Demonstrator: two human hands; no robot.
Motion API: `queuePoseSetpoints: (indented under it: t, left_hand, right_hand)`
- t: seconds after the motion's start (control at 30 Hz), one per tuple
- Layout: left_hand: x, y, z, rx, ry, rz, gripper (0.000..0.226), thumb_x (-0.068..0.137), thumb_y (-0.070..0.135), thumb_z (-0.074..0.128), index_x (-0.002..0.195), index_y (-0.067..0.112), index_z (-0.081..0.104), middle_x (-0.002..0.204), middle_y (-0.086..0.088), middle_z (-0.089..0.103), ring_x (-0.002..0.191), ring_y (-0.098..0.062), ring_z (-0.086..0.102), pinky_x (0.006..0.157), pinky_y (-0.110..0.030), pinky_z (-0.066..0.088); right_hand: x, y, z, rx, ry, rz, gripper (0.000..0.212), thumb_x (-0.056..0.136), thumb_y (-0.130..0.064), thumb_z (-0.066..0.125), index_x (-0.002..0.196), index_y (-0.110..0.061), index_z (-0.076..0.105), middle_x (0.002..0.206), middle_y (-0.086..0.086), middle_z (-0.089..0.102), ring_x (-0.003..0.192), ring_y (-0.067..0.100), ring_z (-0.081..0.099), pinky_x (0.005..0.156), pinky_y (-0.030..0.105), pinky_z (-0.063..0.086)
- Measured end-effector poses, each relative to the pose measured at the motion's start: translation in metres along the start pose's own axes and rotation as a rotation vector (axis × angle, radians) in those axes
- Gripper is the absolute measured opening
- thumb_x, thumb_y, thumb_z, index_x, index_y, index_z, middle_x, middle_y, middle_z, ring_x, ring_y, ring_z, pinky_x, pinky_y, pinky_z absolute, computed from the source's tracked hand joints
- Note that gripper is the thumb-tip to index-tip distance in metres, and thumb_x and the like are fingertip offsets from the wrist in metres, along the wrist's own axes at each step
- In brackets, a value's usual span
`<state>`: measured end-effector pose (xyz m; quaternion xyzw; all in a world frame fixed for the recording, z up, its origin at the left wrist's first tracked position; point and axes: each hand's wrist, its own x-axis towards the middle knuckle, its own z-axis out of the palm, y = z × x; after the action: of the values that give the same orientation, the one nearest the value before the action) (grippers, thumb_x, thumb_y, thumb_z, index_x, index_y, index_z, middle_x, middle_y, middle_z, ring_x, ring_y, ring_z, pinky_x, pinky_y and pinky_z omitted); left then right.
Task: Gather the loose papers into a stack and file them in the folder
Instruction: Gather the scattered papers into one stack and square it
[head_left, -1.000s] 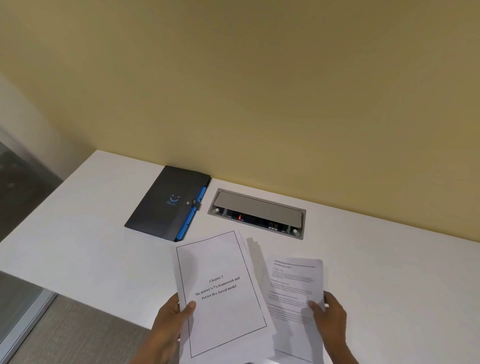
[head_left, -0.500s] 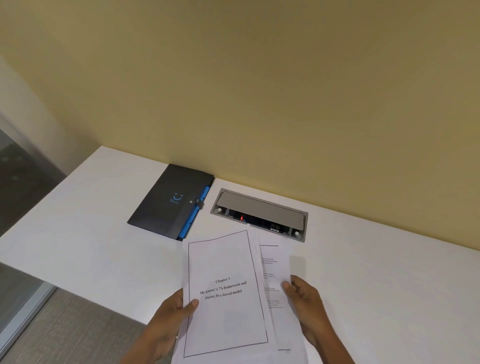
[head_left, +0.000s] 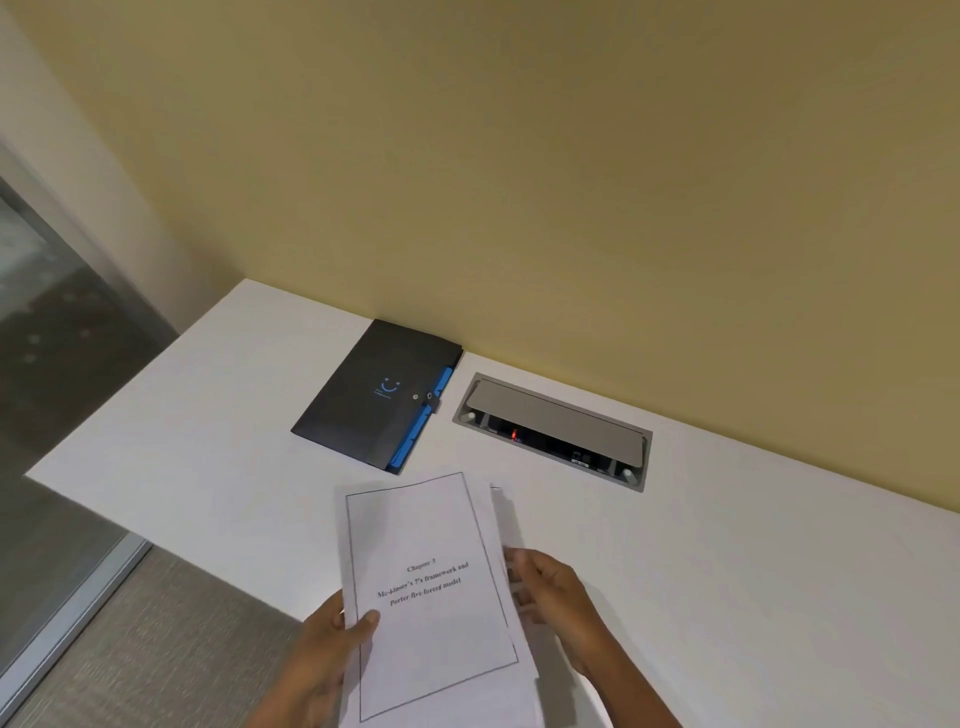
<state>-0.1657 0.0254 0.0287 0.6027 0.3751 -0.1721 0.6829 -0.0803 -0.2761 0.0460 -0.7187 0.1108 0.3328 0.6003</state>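
Now both hands grip flat white paper stack: left hand, right hand; matte dark folder beyond.

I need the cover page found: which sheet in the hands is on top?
The sheet with the thin black border and the centred "Chapter 3" heading, pinched by the left hand; the other sheets only peek out behind its right edge.

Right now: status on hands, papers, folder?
Left hand grips the paper stack by its left edge; right hand presses its right edge. Folder shut, flat on desk beyond. Nothing between.
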Motion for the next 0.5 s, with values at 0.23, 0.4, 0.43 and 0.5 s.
queuePoseSetpoints:
  t: [0.23,0.4,0.43,0.5]
  left_hand:
    - [0.01,-0.03,-0.056,-0.135,0.225,-0.002,0.029,0.096,-0.009,0.066,0.111,0.014,0.075,0.109,-0.015,0.082,0.108,-0.038,0.073,0.112,-0.059,0.047]
    - [0.006,-0.044,-0.084,-0.12,0.27,-0.037,0.032,0.094,-0.008,0.069,0.12,0.009,0.071,0.111,-0.014,0.082,0.112,-0.037,0.072,0.112,-0.055,0.046]
    - [0.003,-0.044,-0.088,-0.084,0.282,-0.034,0.033,0.093,-0.007,0.071,0.121,0.009,0.07,0.113,-0.016,0.081,0.116,-0.038,0.07,0.113,-0.056,0.046]
    - [-0.002,-0.044,-0.094,-0.024,0.299,-0.02,0.032,0.091,-0.004,0.075,0.118,0.011,0.069,0.116,-0.019,0.078,0.118,-0.038,0.07,0.112,-0.054,0.048]
  right_hand:
    - [0.058,-0.018,0.014,-0.658,0.093,-0.111,0.088,0.088,-0.052,0.077,0.16,-0.02,0.037,0.161,-0.001,0.043,0.149,0.021,0.041,0.121,0.039,0.039]
    - [0.097,-0.033,0.023,-0.985,0.037,-0.206,0.117,0.08,-0.057,0.082,0.165,-0.016,0.014,0.175,0.007,0.013,0.161,0.03,0.014,0.129,0.049,0.023]
    - [0.104,-0.038,0.024,-1.046,0.032,-0.202,0.122,0.079,-0.06,0.082,0.167,-0.015,0.009,0.177,0.008,0.005,0.163,0.032,0.007,0.13,0.053,0.018]
    - [0.117,-0.045,0.025,-1.154,0.019,-0.174,0.131,0.078,-0.063,0.081,0.167,-0.017,-0.002,0.177,0.007,-0.009,0.164,0.033,-0.006,0.131,0.059,0.01]
